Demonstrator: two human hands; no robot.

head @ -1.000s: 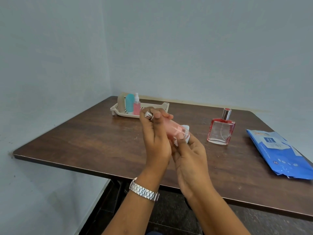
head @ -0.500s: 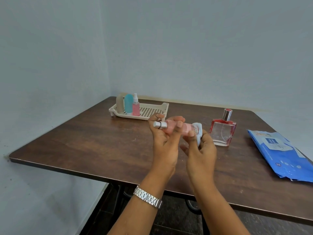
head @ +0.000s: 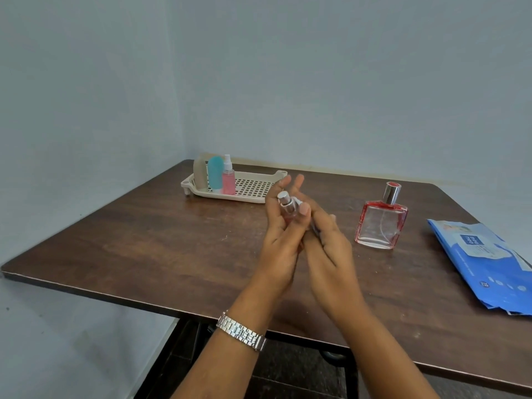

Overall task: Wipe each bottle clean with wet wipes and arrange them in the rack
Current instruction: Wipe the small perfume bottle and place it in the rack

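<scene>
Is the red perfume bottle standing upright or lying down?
Upright: the perfume bottle stands on its base on the table, silver cap pointing up.

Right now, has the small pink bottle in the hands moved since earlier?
Yes. The small pink bottle has swung from crosswise, cap leftward, to nearly upright, cap toward the rack, gripped in the left hand.

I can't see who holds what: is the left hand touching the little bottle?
Touching. The head view shows the left hand pinching the little bottle between thumb and fingers, its silver cap poking out above.
</scene>
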